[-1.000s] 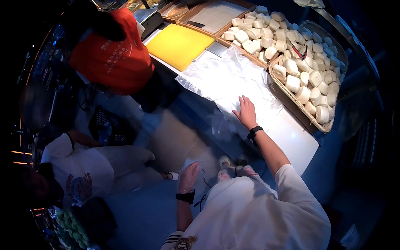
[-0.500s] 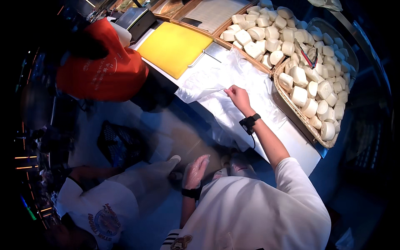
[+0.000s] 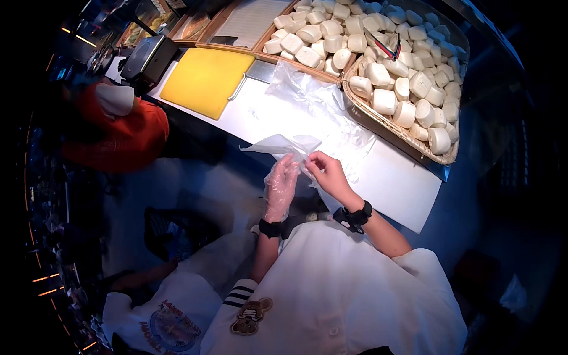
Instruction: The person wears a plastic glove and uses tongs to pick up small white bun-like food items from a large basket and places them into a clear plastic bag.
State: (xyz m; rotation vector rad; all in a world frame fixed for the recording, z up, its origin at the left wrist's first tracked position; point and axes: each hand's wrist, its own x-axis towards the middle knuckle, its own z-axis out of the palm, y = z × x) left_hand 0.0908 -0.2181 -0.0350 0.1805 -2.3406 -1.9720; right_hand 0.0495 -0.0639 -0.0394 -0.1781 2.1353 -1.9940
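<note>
1. Left hand (image 3: pixel 281 188), in a clear, crinkled plastic glove (image 3: pixel 277 208): raised in front of the wearer's chest, fingers pointing up toward the counter, fingertips at the plastic; from where I stand I cannot tell whether they grip it.
2. Right hand (image 3: pixel 331 176), bare: just beside the left, thumb and forefinger pinched together on the plastic.
3. Thin translucent white plastic film (image 3: pixel 281 144), one piece: at the fingertips of both hands, spread loosely above them by the counter's near edge, a pointed corner reaching left.
4. Black wristbands, two: one on the left wrist (image 3: pixel 271 228), one on the right (image 3: pixel 362 214).
5. Long white counter (image 3: pixel 402 188): beyond the hands, with crumpled clear plastic sheeting (image 3: pixel 302 83) lying on it.
6. Yellow rectangular cutting board (image 3: pixel 204 81): on the counter, left of the sheeting.
7. Tan woven basket (image 3: pixel 408 145), at the counter's right: heaped with white, blocky buns (image 3: pixel 384 102); more buns fill the area to its left.
8. Red-and-black tongs (image 3: pixel 389 49): resting on the buns.
9. Co-worker in a red garment (image 3: pixel 136 133): at the counter's left end.
10. Second person in a white printed shirt (image 3: pixel 171 325): lower left, near a dark openwork crate (image 3: pixel 168 228).
</note>
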